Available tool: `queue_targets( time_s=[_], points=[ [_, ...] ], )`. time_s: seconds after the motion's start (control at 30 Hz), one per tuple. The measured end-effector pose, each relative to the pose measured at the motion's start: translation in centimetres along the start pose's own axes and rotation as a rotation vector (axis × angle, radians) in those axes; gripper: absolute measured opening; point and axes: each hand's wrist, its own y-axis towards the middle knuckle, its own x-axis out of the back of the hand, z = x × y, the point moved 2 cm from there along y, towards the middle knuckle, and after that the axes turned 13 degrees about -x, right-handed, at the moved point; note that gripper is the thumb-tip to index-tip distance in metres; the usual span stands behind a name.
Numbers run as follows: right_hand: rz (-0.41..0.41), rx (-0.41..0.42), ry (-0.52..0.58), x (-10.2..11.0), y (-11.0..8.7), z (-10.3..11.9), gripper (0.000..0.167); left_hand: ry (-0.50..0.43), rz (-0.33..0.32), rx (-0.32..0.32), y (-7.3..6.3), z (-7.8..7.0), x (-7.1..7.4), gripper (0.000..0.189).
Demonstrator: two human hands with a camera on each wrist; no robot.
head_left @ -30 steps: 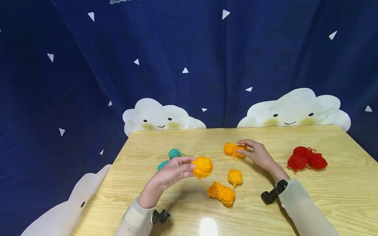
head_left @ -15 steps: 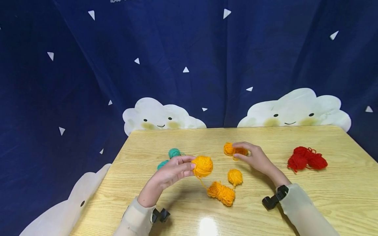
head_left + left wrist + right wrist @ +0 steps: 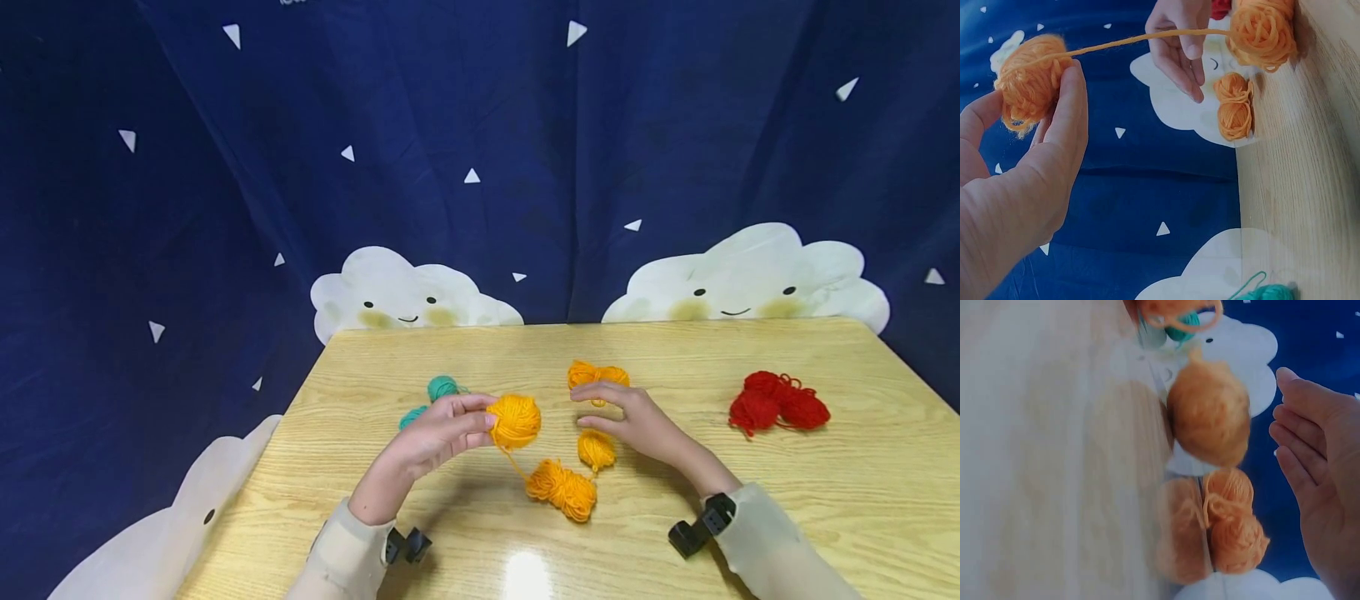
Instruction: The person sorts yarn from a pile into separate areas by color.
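Note:
My left hand pinches an orange ball of yarn between thumb and fingers, raised above the table. From it a strand runs to an orange yarn bundle on the tabletop, as the left wrist view shows too. A small orange yarn ball lies beside that bundle. Over the table hovers my right hand, fingers extended and holding nothing, its fingertips between the small ball and a tied orange yarn bundle farther back. In the right wrist view its fingers are apart from the yarn.
Teal yarn balls lie behind my left hand, partly hidden by it. A cluster of red yarn sits on the right of the wooden table. Behind stands a dark blue curtain with white cloud shapes.
My right hand has left the tied orange bundle at the back and come nearer, toward the small orange ball. My left hand stays in place with its yarn ball.

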Motion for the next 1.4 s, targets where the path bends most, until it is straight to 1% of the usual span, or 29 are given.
queue_targets(
  time_s=[0.17,0.47,0.67,0.8,1.03,1.13,1.3,1.4],
  points=[
    [0.010,0.092,0.007,-0.6,-0.4,1.1,0.034,0.000,0.000,-0.001,0.1,0.0,0.0,0.049],
    [0.134,0.162,0.046,-1.8,-1.4,2.3,0.031,0.007,-0.003,0.009,0.2,-0.3,-0.1,0.051],
    [0.210,0.188,0.082,-2.1,-1.8,3.0,0.032,0.004,-0.005,0.011,0.2,-0.3,-0.1,0.050],
    [0.277,0.203,0.081,-2.3,-2.0,3.5,0.033,0.001,-0.002,0.005,0.2,-0.3,-0.1,0.049],
    [0.379,0.170,0.084,-2.4,-2.3,3.8,0.036,0.005,0.010,-0.011,0.1,-0.5,-0.1,0.049],
    [0.399,0.170,0.068,-2.5,-2.3,3.8,0.037,0.002,0.013,-0.013,0.1,-0.5,-0.2,0.048],
    [0.420,0.214,-0.001,-2.8,-2.3,4.0,0.037,-0.004,0.005,-0.007,0.1,-0.4,-0.2,0.048],
    [0.442,0.227,-0.015,-2.9,-2.4,4.1,0.037,-0.002,0.006,-0.006,0.1,-0.4,-0.2,0.048]
  ],
)
